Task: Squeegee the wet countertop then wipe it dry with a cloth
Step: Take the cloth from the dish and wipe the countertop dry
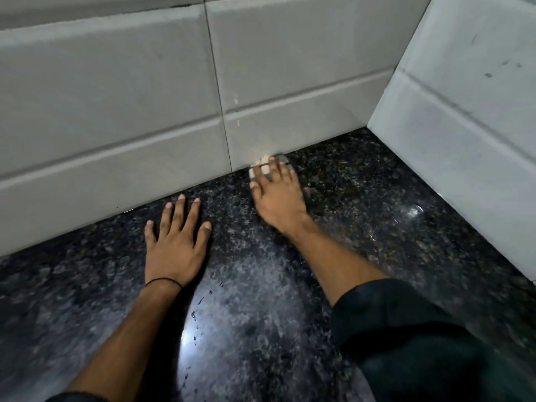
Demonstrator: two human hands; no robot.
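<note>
Countertop (261, 285) under flat, spread hands (174, 242)

back wall tiles (116, 91): pale grey, long horizontal ones with a dark vertical grout line | side wall tiles (470, 117): same kind, on the right, few dark scuffs | they meet in the corner

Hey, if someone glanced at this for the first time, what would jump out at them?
Two bare hands on the dark speckled countertop: the left hand pressed flat, the right hand reaching to the grey tiled wall over something small and pale. A bright glare with water droplets lies between the forearms.
</note>
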